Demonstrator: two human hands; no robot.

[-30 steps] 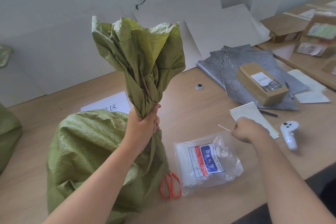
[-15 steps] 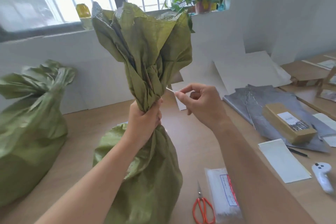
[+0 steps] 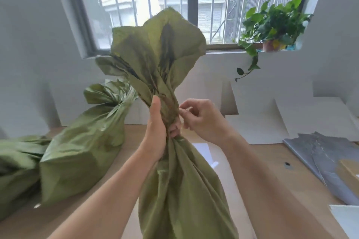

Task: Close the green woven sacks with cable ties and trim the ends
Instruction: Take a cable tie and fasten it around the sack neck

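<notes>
A green woven sack (image 3: 180,184) stands upright in front of me, its mouth gathered into a twisted neck with the loose top fanned out above. My left hand (image 3: 157,128) is clenched around that neck. My right hand (image 3: 200,116) is against the neck's right side, thumb and fingers pinched together as if on a thin cable tie, which is too blurred to make out. A second green sack (image 3: 83,145) lies to the left, its neck bound. A third green sack (image 3: 15,161) shows at the far left edge.
The wooden table (image 3: 272,170) holds grey mailer bags (image 3: 322,161) and a brown box (image 3: 349,172) at the right. White boards (image 3: 252,118) lean against the wall. A potted plant (image 3: 272,31) sits on the sill below the barred window.
The camera has tilted up, so the scissors and the tie packet have left view. My right hand has moved in from beside the sack to touch the neck just above my left hand's fingers.
</notes>
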